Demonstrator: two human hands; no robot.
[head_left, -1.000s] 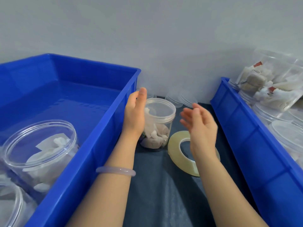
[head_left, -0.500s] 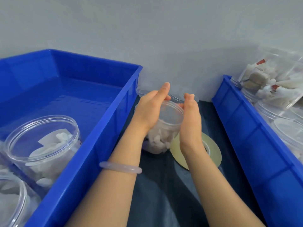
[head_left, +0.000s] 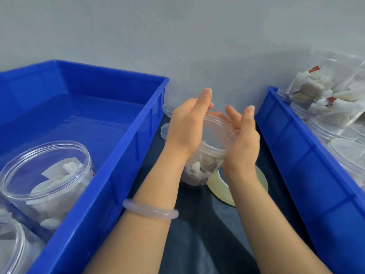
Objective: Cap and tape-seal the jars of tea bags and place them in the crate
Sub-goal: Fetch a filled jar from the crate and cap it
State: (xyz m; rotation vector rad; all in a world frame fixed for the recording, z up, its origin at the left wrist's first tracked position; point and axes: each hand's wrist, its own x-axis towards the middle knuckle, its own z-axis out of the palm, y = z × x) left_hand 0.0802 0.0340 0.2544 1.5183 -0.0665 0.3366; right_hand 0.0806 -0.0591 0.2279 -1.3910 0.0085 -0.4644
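Note:
A clear plastic jar of tea bags (head_left: pixel 200 170) stands on the dark cloth between two blue crates. My left hand (head_left: pixel 185 131) presses its palm against the jar's left side, thumb pointing up. On the jar's right side my right hand (head_left: pixel 243 147) presses its palm, with the fingers straight. A clear cap appears to cover the jar's mouth. A roll of clear tape (head_left: pixel 218 187) lies flat just right of the jar, partly under my right wrist. The left blue crate (head_left: pixel 126 155) holds a capped jar of tea bags (head_left: pixel 45 171) and part of another (head_left: pixel 9 254).
Two loose clear lids (head_left: pixel 165 131) lie behind the jar near the wall. The right blue crate (head_left: pixel 306 165) holds several clear jars (head_left: pixel 347 155) and a plastic bag of tea bags (head_left: pixel 325 95). A grey wall closes off the back.
Both hands came together from apart and now press the jar's sides. The right hand moved left off the tape roll onto the jar.

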